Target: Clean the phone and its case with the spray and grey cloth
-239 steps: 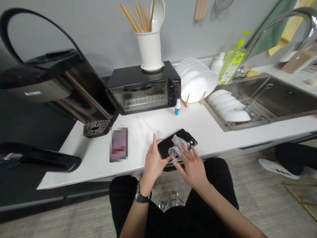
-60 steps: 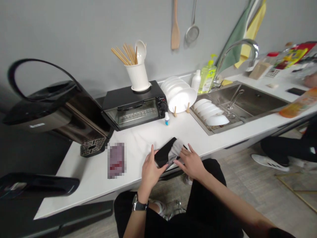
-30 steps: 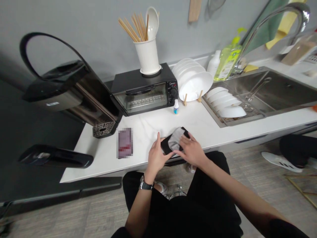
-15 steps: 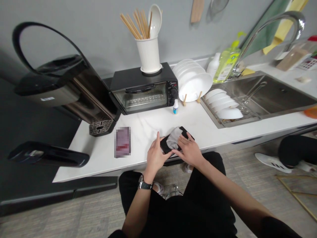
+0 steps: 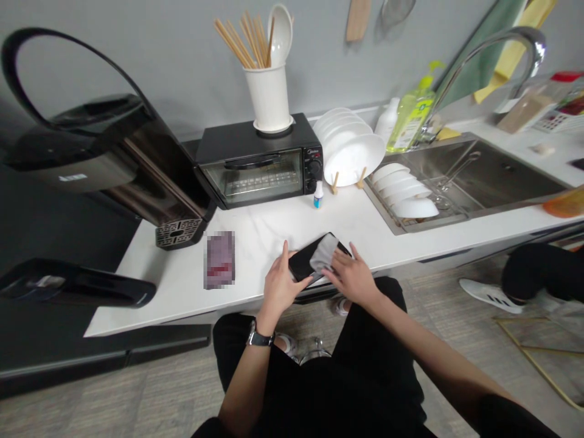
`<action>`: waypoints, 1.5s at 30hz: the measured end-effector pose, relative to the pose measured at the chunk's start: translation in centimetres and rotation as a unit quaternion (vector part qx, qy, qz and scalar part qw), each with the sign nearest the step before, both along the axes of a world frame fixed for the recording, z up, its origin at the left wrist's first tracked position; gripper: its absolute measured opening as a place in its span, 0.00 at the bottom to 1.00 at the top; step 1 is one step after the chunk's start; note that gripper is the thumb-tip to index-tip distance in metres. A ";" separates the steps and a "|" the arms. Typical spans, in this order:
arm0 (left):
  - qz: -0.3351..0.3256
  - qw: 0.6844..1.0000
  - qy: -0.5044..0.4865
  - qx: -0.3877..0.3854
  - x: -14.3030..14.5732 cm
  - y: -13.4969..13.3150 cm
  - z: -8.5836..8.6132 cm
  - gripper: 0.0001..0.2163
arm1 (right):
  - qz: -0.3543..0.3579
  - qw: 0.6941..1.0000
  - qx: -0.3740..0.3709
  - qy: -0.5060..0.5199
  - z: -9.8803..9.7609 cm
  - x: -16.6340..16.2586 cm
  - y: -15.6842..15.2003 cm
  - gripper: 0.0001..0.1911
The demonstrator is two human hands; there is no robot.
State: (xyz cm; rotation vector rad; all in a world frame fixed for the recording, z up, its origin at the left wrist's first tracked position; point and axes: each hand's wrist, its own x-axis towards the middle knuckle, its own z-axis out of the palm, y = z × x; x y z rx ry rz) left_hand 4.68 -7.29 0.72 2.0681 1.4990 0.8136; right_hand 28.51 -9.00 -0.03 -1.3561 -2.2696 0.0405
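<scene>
A black phone lies at the front edge of the white counter. My left hand grips its near left end, thumb and fingers curled round it, a watch on the wrist. My right hand presses a small grey cloth flat onto the phone's screen, fingers stretched over the cloth. Most of the phone's right half is hidden under the cloth and my fingers.
A black toaster oven with a white utensil holder stands behind, a small dropper bottle beside it. White plates sit in a rack, bowls in the sink. A black appliance is at left. Another person's leg and shoe are at right.
My right hand has kept rubbing the cloth back and forth over the phone. My left hand has held the phone's end throughout. The camera view shifted slightly.
</scene>
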 end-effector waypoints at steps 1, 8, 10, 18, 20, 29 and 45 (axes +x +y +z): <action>0.001 1.000 0.007 0.007 0.0 0.0 0.0 0.53 | -0.048 0.999 0.010 0.007 0.0 1.6 0.8 0.17; 0.015 0.999 -0.010 0.049 -0.1 0.1 -0.3 0.36 | -0.133 0.986 -0.006 0.101 1.4 2.9 7.2 0.16; 0.022 0.998 -0.032 0.050 -0.2 0.0 -0.3 0.35 | -0.095 0.986 -0.018 0.137 1.7 1.4 8.4 0.18; 0.004 0.996 -0.079 0.029 -0.7 -0.9 0.2 0.34 | -0.187 0.901 -0.105 0.377 -0.5 3.6 4.2 0.20; -0.004 0.998 -0.062 0.029 -0.5 -1.5 0.3 0.35 | -0.193 0.913 -0.102 0.345 -0.6 4.3 3.1 0.18; -0.040 0.997 0.052 0.041 0.2 -3.1 -0.2 0.36 | -0.146 0.952 -0.085 0.257 -0.9 3.0 2.2 0.17; -0.112 0.989 0.091 0.022 -0.5 -1.4 2.4 0.36 | -0.137 0.962 -0.125 0.201 -0.2 3.1 3.8 0.15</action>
